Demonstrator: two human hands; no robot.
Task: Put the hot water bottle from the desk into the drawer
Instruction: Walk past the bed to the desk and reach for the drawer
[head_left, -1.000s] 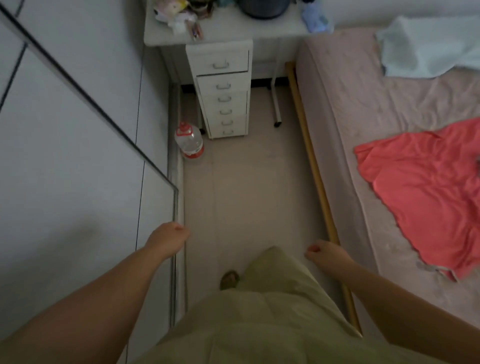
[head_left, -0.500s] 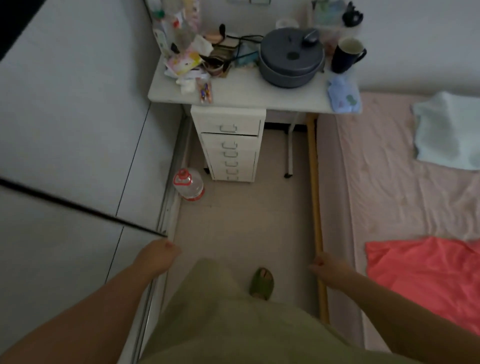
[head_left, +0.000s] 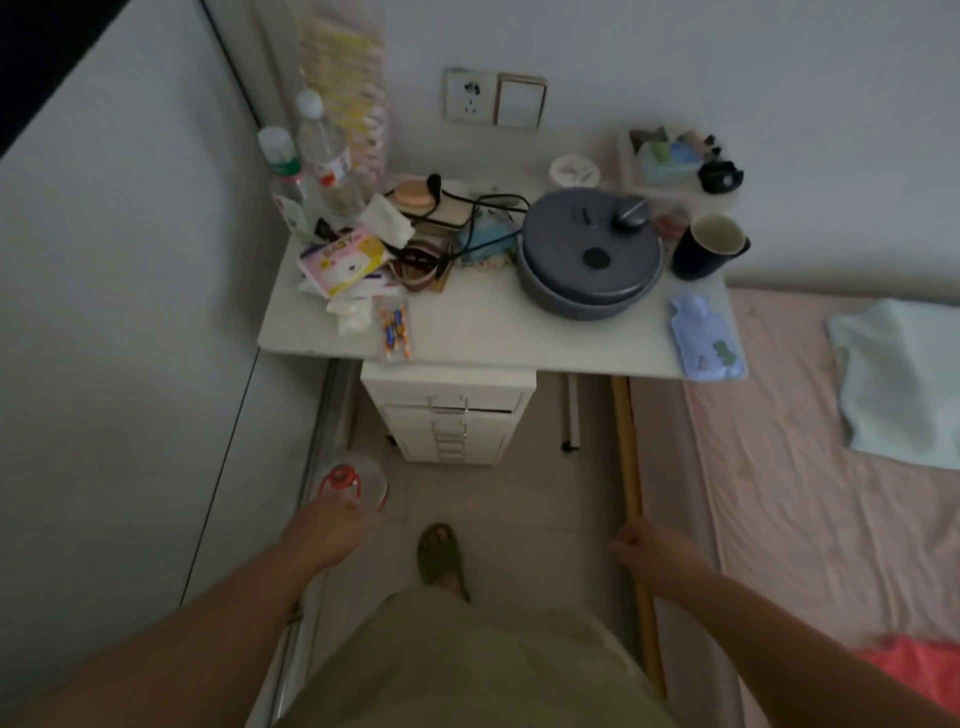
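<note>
A small light-blue hot water bottle (head_left: 705, 336) lies flat on the right front corner of the white desk (head_left: 488, 332). Under the desk stands a white drawer unit (head_left: 449, 415) with several drawers; the top ones look slightly ajar. My left hand (head_left: 324, 535) hangs low at the left, fingers curled loosely, holding nothing. My right hand (head_left: 657, 553) hangs low at the right beside the bed frame, fingers curled in, holding nothing. Both hands are well short of the desk.
A grey lidded pot (head_left: 589, 254), a dark mug (head_left: 709, 247), bottles (head_left: 311, 156), cables and packets crowd the desk. A water jug (head_left: 356, 486) stands on the floor at the left. The bed (head_left: 810, 441) with a wooden rail (head_left: 631, 483) runs along the right. A wardrobe wall is at the left.
The view has moved forward and lifted, bringing the desk and the hot water bottle closer and fully into view. Both hands stay low and hold nothing.
</note>
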